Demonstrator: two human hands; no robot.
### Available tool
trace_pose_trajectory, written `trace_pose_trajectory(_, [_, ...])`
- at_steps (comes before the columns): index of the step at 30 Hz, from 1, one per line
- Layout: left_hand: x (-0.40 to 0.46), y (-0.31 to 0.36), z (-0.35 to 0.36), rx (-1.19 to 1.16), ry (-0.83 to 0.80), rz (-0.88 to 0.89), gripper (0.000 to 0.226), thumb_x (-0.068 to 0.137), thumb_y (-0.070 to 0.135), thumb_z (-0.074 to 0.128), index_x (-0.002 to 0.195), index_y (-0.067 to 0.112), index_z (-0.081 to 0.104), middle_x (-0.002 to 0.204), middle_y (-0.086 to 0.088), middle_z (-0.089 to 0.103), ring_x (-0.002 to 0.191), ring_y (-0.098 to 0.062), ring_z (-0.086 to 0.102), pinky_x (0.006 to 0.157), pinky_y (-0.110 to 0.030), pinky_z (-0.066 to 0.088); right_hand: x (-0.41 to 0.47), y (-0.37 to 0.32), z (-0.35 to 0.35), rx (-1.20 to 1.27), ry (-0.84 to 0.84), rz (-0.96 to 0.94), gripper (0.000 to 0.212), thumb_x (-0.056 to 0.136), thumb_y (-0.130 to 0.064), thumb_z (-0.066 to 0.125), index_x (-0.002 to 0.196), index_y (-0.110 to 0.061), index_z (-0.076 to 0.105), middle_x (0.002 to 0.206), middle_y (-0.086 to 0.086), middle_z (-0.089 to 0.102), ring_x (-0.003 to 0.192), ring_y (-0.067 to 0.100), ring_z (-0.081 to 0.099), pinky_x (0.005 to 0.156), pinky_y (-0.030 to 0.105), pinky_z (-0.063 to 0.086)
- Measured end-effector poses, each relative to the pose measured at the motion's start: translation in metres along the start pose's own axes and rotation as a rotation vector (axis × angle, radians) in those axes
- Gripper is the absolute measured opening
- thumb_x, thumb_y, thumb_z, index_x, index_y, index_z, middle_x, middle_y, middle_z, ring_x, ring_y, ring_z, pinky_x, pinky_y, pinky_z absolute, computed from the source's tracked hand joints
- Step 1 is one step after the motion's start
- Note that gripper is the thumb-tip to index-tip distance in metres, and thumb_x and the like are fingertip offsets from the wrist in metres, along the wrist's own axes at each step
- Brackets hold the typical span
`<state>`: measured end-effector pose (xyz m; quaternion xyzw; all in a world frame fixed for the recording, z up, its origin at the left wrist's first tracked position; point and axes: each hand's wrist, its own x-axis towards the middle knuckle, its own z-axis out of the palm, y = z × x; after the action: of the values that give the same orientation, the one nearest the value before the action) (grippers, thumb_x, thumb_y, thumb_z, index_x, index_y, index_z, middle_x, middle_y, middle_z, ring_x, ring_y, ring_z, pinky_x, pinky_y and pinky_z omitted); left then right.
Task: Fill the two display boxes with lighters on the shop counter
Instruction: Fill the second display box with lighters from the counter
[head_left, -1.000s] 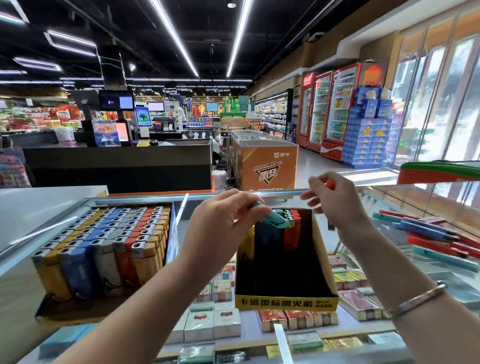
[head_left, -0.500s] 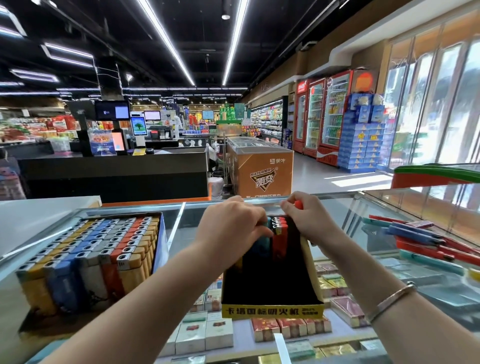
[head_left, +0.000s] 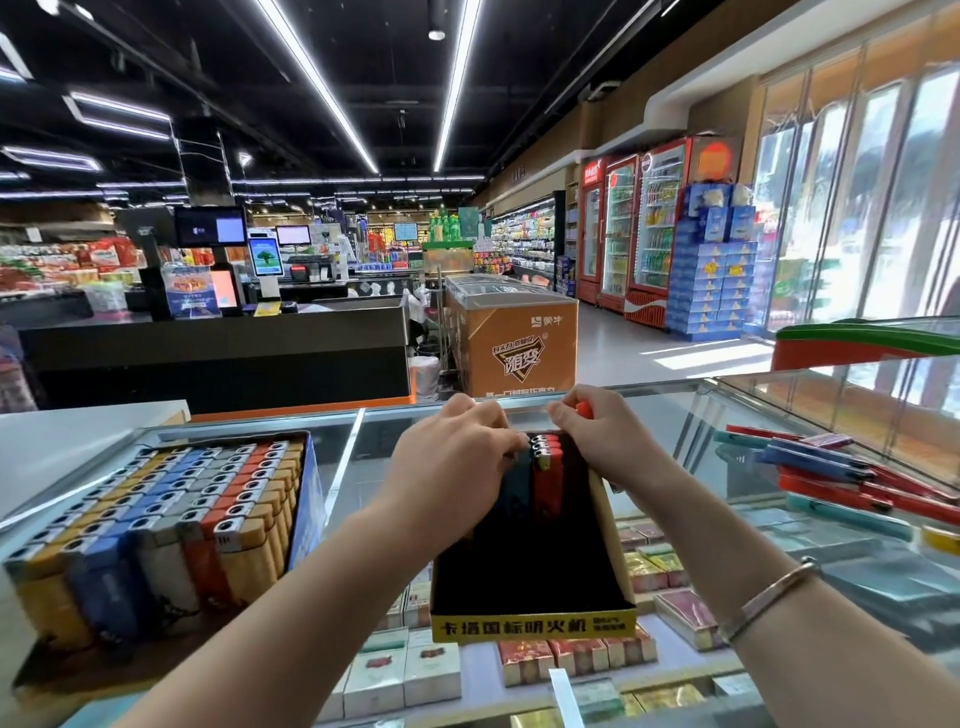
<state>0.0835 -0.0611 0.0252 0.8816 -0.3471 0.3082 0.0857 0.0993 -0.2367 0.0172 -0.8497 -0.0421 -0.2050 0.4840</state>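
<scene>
Both hands are working at the far end of the yellow-fronted display box (head_left: 535, 621) in the lower middle of the frame. Her left hand (head_left: 447, 457) is curling its fingers over the lighters standing there, seemingly seating one, while the right hand (head_left: 602, 436) is pinching a red lighter (head_left: 585, 409) at the box's back corner. Only a short row is standing in this box; most of its dark interior is showing bare. At lower left, the blue display box (head_left: 310, 499) is sitting packed full. Loose lighters (head_left: 831, 473) are lying on the glass counter (head_left: 675, 415) at right, waiting.
</scene>
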Motion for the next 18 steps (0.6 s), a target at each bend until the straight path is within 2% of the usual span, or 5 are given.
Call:
trace_pose_trajectory(6, [-0.011, -0.007, 0.002, -0.144, -0.143, -0.044, 0.049, 0.09, 0.035, 0.054, 0.136, 0.034, 0.042, 0.135, 0.022, 0.044, 0.123, -0.005, 0.036, 0.1, -0.028, 0.033, -0.002, -0.013, -0.009, 0.073, 0.167, 0.047, 0.037, 0.097, -0.041, 0.038, 0.083, -0.01, 0.052, 0.071, 0.006, 0.056, 0.062, 0.013, 0.049, 0.061, 0.031, 0.039])
trace_pose_trajectory(9, [-0.014, -0.008, 0.005, -0.143, -0.11, -0.024, 0.053, 0.089, 0.039, 0.054, 0.139, 0.033, 0.037, 0.137, 0.019, 0.043, 0.126, -0.006, 0.035, 0.105, -0.029, 0.028, -0.002, -0.02, -0.022, 0.374, 0.156, 0.133, 0.028, 0.097, -0.031, 0.035, 0.075, -0.017, 0.045, 0.063, 0.001, 0.05, 0.054, 0.01, 0.041, 0.05, 0.024, 0.035])
trace_pose_trajectory(11, [-0.015, -0.007, 0.007, -0.14, -0.066, -0.016, 0.055, 0.089, 0.045, 0.052, 0.14, 0.035, 0.034, 0.137, 0.018, 0.045, 0.126, -0.006, 0.034, 0.103, -0.025, 0.024, -0.004, -0.024, -0.031, 0.576, 0.086, 0.156, 0.022, 0.093, -0.025, 0.038, 0.073, -0.017, 0.045, 0.056, -0.001, 0.05, 0.047, 0.01, 0.039, 0.04, 0.018, 0.032])
trace_pose_trajectory(14, [-0.014, -0.001, 0.003, -0.185, 0.017, -0.038, 0.057, 0.085, 0.057, 0.044, 0.138, 0.039, 0.032, 0.134, 0.017, 0.048, 0.125, -0.006, 0.036, 0.097, -0.021, 0.022, -0.007, -0.027, -0.035, 0.75, -0.054, 0.104, 0.017, 0.094, -0.022, 0.044, 0.081, -0.01, 0.046, 0.055, 0.001, 0.055, 0.043, 0.012, 0.048, 0.037, 0.019, 0.038])
trace_pose_trajectory(18, [-0.012, 0.01, -0.011, -0.341, 0.201, -0.036, 0.046, 0.083, 0.051, 0.053, 0.126, 0.046, 0.039, 0.104, 0.027, 0.054, 0.107, 0.002, 0.045, 0.084, -0.012, 0.03, -0.01, -0.032, -0.028, 0.869, -0.205, 0.0, 0.022, 0.083, -0.023, 0.057, 0.085, -0.007, 0.042, 0.056, 0.011, 0.06, 0.04, 0.018, 0.052, 0.036, 0.024, 0.045])
